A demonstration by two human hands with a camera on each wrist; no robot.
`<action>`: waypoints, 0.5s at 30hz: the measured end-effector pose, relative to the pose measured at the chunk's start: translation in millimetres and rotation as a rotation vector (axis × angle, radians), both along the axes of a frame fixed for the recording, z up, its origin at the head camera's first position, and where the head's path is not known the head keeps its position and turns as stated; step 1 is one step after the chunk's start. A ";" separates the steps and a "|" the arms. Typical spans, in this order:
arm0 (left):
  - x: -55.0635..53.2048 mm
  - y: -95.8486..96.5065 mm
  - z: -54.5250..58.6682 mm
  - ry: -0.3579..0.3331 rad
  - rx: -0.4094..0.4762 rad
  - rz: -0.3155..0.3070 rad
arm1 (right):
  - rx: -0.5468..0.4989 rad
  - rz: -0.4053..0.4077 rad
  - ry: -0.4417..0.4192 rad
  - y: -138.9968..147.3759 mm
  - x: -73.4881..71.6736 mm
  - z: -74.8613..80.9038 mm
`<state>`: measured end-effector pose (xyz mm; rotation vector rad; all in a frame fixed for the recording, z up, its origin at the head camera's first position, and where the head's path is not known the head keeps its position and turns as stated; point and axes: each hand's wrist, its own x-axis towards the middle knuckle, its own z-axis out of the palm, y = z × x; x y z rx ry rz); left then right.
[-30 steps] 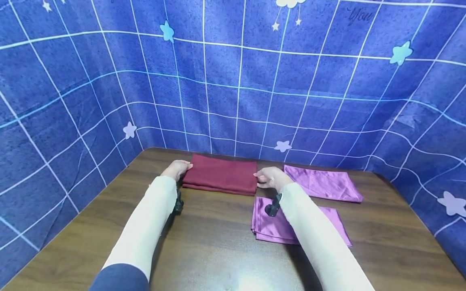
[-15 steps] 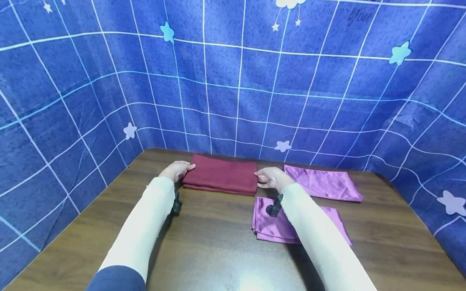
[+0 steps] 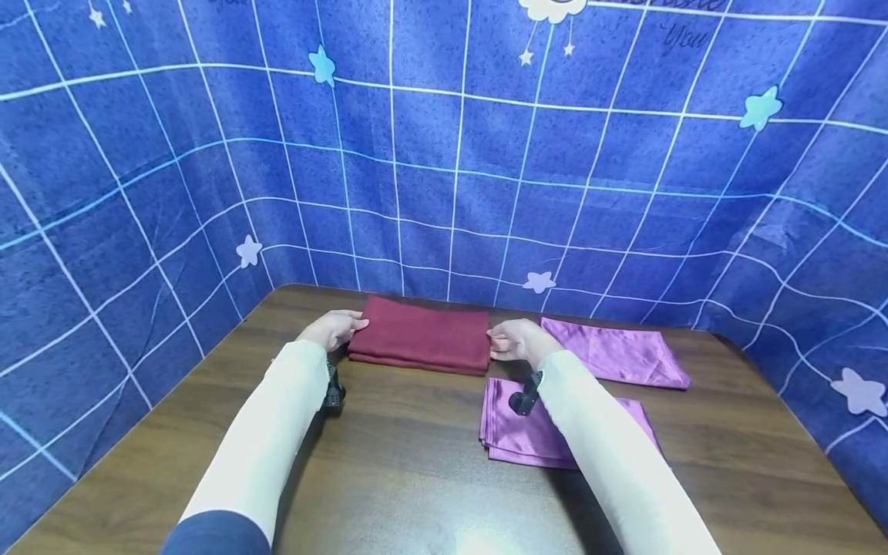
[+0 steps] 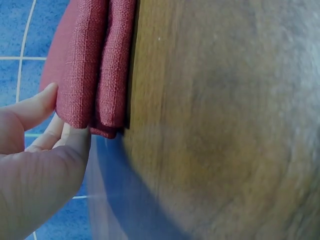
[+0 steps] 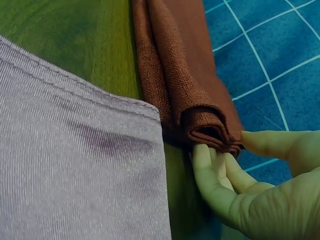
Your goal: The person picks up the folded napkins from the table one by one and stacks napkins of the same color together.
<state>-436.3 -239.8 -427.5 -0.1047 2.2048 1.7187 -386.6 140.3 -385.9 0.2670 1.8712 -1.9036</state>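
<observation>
A folded dark red cloth [image 3: 423, 333] lies at the back of the wooden table. At its left end is my left hand [image 3: 331, 329]; in the left wrist view the thumb [image 4: 45, 102] rests on the cloth's top face and the fingers tuck under its layers. My right hand [image 3: 516, 341] pinches the other end, where the right wrist view shows rolled layers between the thumb [image 5: 267, 144] and fingers. Below my right wrist lies a folded purple satin cloth [image 3: 523, 439], partly covered by my forearm.
Another folded purple cloth [image 3: 617, 353] lies at the back right, close beside my right hand. A blue curtain [image 3: 430, 154] with white grid lines and stars hangs behind the wooden table [image 3: 388, 455] and along both sides.
My left forearm and wrist have shifted slightly left, with the fingers staying at the red cloth's end. The right hand and the cloths look almost unchanged.
</observation>
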 end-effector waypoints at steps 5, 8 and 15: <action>34.1 16.6 29.2 0.024 -0.044 0.018 | -0.017 -0.002 -0.007 6.2 -1.8 -0.4; 43.4 21.3 36.0 0.033 -0.034 0.032 | -0.011 -0.004 -0.007 9.7 -3.8 -0.5; -22.7 -16.7 -26.1 0.091 0.087 -0.024 | -0.046 -0.059 0.005 8.5 0.2 1.8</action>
